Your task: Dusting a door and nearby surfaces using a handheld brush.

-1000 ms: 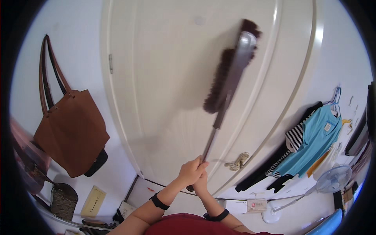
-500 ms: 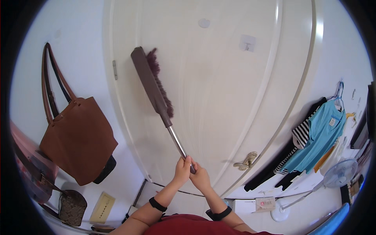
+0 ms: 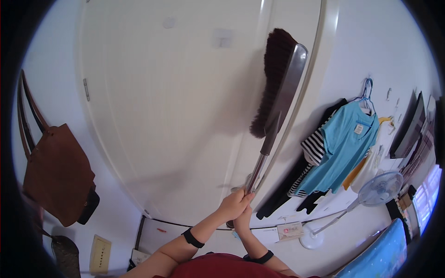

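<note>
A long-handled broom (image 3: 286, 88) with dark brown bristles is raised head-up before the white door (image 3: 176, 102). Its metal handle slants down to my hands. My left hand (image 3: 233, 205) is wrapped round the handle. Just below and beside it, my right hand (image 3: 243, 219) also grips the handle near its end. The broom head leans toward the door's right frame, bristles facing left; whether they touch the door I cannot tell. The door lever is mostly hidden behind the handle.
A brown tote bag (image 3: 60, 171) hangs on the left wall. To the right hang a blue shirt (image 3: 350, 139) and other clothes. A standing fan (image 3: 381, 189) is at the right, with a small box (image 3: 290, 231) on the floor by its base. Stick-on hook (image 3: 222, 39) on the door.
The broom has swung from the door's left side to its right edge, its bristles now facing left. Both hands have kept their grip, and the view has turned to the right.
</note>
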{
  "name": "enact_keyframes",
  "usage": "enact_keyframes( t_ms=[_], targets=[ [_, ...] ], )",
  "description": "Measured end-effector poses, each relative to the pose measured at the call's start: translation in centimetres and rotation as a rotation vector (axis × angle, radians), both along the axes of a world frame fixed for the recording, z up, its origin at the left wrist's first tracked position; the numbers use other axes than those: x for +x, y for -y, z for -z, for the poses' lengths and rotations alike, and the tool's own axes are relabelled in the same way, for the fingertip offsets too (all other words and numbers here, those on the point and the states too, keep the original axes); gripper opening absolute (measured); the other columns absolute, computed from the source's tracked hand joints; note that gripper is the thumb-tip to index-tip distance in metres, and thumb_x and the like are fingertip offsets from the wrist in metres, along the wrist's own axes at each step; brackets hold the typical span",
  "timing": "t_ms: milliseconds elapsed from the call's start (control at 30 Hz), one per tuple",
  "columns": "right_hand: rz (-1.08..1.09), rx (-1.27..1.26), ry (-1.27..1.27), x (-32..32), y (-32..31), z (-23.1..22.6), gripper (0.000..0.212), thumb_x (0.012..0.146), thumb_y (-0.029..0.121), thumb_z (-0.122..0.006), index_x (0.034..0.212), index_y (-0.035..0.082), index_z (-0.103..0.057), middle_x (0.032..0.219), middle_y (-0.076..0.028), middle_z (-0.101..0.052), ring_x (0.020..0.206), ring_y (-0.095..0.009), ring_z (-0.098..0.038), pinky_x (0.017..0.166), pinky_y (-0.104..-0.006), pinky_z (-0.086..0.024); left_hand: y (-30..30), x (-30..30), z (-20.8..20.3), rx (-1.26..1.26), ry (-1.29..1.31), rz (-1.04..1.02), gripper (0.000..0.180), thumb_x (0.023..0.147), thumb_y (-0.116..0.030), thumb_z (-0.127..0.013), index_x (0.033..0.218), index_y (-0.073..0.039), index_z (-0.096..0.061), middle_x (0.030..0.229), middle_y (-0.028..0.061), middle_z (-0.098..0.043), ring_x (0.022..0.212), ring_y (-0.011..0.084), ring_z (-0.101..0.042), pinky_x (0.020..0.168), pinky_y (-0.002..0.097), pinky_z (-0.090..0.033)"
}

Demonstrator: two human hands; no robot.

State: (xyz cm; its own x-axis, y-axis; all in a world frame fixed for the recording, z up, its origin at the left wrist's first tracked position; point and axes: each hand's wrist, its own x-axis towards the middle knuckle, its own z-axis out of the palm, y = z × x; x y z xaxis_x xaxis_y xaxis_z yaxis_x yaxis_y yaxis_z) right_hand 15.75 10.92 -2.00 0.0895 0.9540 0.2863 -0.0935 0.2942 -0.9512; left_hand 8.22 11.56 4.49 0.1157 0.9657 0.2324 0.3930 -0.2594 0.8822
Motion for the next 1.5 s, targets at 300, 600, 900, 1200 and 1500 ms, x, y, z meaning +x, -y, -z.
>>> enact_keyframes(
  t_ms=[300,600,900,1200,1500],
  targets=[
    [-0.062,-0.003,0.093,-0.3,-0.5,0.7,0.021,0.088,0.014,-0.061,0.102,0.000,-0.055,0.089,-0.006,-0.063,0.084,-0.014,-0.060,0.073,-0.0282,-0.048,0.7,-0.5,0.1,0.013,-0.081,-0.086,0.039,0.096,-0.043,-0.045,0.103,-0.005,-0.052,0.074,0.0135,-0.064,0.072,0.0334,-0.064,0.065,0.0419,-0.048],
    [-0.356,-0.029,0.059,-12.0,1.3,0.2,0.023,0.085,0.015,-0.062,0.101,-0.001,-0.055,0.083,-0.006,-0.063,0.078,-0.014,-0.059,0.068,-0.0297,-0.048,4.2,-12.7,1.2,0.035,0.010,-0.278,0.034,0.097,-0.037,-0.045,0.095,-0.004,-0.049,0.075,0.0136,-0.064,0.069,0.0312,-0.064,0.064,0.0406,-0.048],
    [-0.493,0.072,0.656,-19.4,2.0,-2.7,0.033,0.080,0.030,-0.064,0.098,0.003,-0.059,0.085,-0.024,-0.065,0.081,-0.042,-0.063,0.068,-0.0477,-0.049,6.1,-22.4,3.5,0.090,0.727,-0.364,0.034,0.102,-0.036,-0.038,0.088,-0.006,-0.045,0.071,0.0072,-0.056,0.070,0.0161,-0.057,0.072,0.0299,-0.046],
    [-0.288,0.107,0.493,-16.2,0.7,-2.3,0.030,0.080,0.025,-0.066,0.098,0.003,-0.059,0.078,-0.019,-0.066,0.071,-0.038,-0.064,0.062,-0.0435,-0.050,3.9,-18.0,0.1,0.080,0.706,-0.182,0.032,0.103,-0.032,-0.036,0.086,-0.006,-0.044,0.070,0.0073,-0.055,0.069,0.0169,-0.056,0.071,0.0312,-0.047],
    [-0.118,-0.082,-0.086,-6.2,1.2,-3.1,0.024,0.092,0.016,-0.055,0.109,-0.001,-0.055,0.092,-0.007,-0.063,0.082,-0.013,-0.061,0.069,-0.0279,-0.049,1.5,-5.5,-4.7,0.034,-0.148,-0.083,0.039,0.096,-0.043,-0.044,0.099,-0.005,-0.052,0.078,0.0158,-0.064,0.075,0.0341,-0.063,0.067,0.0420,-0.048]
  ],
)
